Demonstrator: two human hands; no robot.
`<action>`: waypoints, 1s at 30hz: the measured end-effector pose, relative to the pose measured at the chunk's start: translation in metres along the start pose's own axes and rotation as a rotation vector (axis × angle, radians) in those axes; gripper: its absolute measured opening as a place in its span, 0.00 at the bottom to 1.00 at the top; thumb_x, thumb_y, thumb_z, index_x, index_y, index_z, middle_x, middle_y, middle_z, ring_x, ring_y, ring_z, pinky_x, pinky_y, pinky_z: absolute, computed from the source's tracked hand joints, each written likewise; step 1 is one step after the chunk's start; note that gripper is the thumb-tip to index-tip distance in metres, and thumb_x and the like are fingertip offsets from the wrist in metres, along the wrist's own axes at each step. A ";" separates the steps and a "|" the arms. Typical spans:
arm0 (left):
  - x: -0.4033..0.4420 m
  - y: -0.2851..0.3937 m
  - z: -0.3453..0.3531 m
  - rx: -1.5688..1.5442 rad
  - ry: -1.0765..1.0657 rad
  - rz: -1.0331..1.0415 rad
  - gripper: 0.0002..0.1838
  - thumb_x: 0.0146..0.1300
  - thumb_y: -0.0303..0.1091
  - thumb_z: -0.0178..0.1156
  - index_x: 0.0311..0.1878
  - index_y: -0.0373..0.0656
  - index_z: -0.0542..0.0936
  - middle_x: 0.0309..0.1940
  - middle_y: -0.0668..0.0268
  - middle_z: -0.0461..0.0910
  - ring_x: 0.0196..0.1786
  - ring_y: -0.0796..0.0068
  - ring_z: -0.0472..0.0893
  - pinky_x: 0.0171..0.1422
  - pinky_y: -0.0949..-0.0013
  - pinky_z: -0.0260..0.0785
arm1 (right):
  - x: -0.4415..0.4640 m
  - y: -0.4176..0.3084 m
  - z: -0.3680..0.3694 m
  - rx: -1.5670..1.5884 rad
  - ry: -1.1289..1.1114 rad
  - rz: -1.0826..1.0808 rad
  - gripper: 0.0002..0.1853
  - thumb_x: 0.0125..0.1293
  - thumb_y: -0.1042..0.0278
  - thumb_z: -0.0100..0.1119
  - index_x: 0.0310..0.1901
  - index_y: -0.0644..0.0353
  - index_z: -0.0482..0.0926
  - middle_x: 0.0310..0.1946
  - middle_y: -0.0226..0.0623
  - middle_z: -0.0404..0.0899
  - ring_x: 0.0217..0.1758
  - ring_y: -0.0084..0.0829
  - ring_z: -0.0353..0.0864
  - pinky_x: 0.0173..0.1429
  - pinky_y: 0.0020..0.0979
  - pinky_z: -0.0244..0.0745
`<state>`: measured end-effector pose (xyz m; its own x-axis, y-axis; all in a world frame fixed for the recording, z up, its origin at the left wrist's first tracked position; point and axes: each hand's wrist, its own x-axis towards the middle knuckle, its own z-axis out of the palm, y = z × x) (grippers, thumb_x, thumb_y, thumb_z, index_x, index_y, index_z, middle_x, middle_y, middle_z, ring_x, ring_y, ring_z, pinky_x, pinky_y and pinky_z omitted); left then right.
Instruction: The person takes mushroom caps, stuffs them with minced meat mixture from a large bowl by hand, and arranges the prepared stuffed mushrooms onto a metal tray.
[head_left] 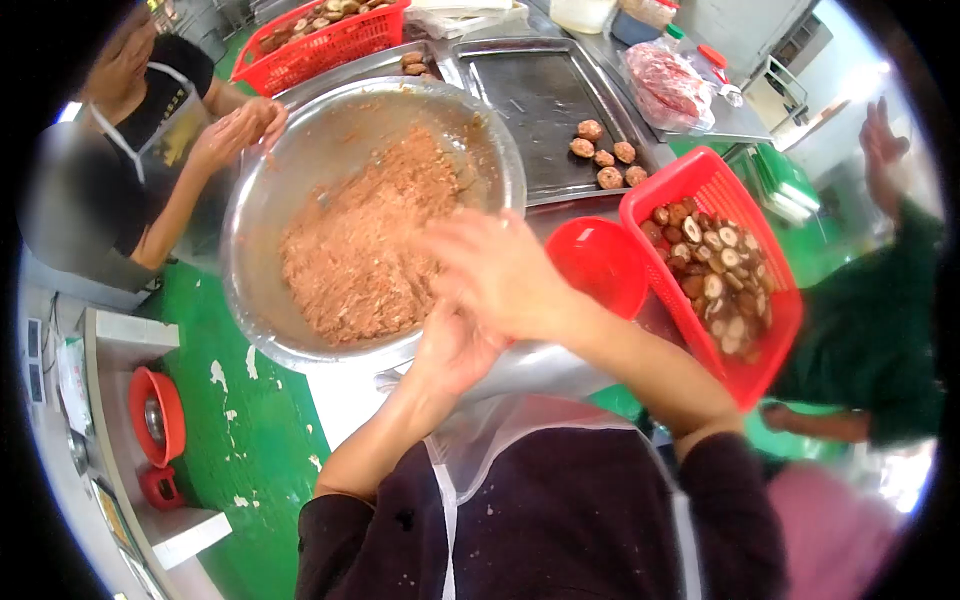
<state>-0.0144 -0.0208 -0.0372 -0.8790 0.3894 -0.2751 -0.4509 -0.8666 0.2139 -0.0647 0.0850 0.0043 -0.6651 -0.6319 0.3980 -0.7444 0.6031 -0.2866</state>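
Observation:
My right hand (500, 275) is over my left hand (455, 350), at the near right rim of a big metal bowl (250, 220). Its fingers look stretched out, slightly blurred by motion. The left palm is turned up beneath it, its fingers mostly covered; whether anything lies between the two hands is hidden. Pinkish minced meat (360, 250) with pale bits fills much of the bowl. Beside my right forearm are a red plastic bowl (597, 265) and a red basket (775, 355) of shiitake mushrooms (715, 265), many with pale undersides showing.
Several meat-topped pieces (610, 177) sit on a dark metal tray (525, 95). Behind it lies bagged raw meat (665, 88). Another red mushroom basket (330, 45) stands at the back. One person (185, 120) works at the bowl's left; another, in a dark green sleeve (860, 320), is at right.

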 end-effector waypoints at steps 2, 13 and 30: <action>0.010 -0.011 0.003 -0.019 -0.034 -0.059 0.22 0.71 0.48 0.37 0.58 0.42 0.66 0.53 0.60 0.72 0.55 0.65 0.74 0.59 0.59 0.71 | -0.009 0.009 -0.006 0.022 -0.020 0.018 0.21 0.65 0.57 0.44 0.58 0.52 0.70 0.55 0.42 0.72 0.60 0.41 0.68 0.65 0.37 0.59; 0.076 -0.053 0.015 0.083 -0.100 -0.283 0.23 0.71 0.50 0.37 0.53 0.40 0.69 0.44 0.58 0.77 0.44 0.67 0.80 0.40 0.68 0.80 | -0.041 0.102 -0.049 1.006 0.069 0.454 0.27 0.71 0.48 0.35 0.58 0.60 0.70 0.55 0.43 0.73 0.61 0.34 0.68 0.63 0.32 0.60; 0.153 -0.107 0.059 0.354 0.080 -0.182 0.24 0.69 0.51 0.38 0.62 0.50 0.62 0.58 0.67 0.68 0.59 0.70 0.70 0.59 0.63 0.67 | -0.079 0.159 -0.068 -0.012 -0.066 0.174 0.22 0.64 0.53 0.46 0.56 0.54 0.72 0.58 0.41 0.68 0.64 0.42 0.62 0.66 0.49 0.53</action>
<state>-0.1100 0.1503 -0.0469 -0.7714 0.4887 -0.4076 -0.6358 -0.6190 0.4611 -0.1266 0.2635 -0.0137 -0.7865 -0.5478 0.2851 -0.6172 0.7118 -0.3351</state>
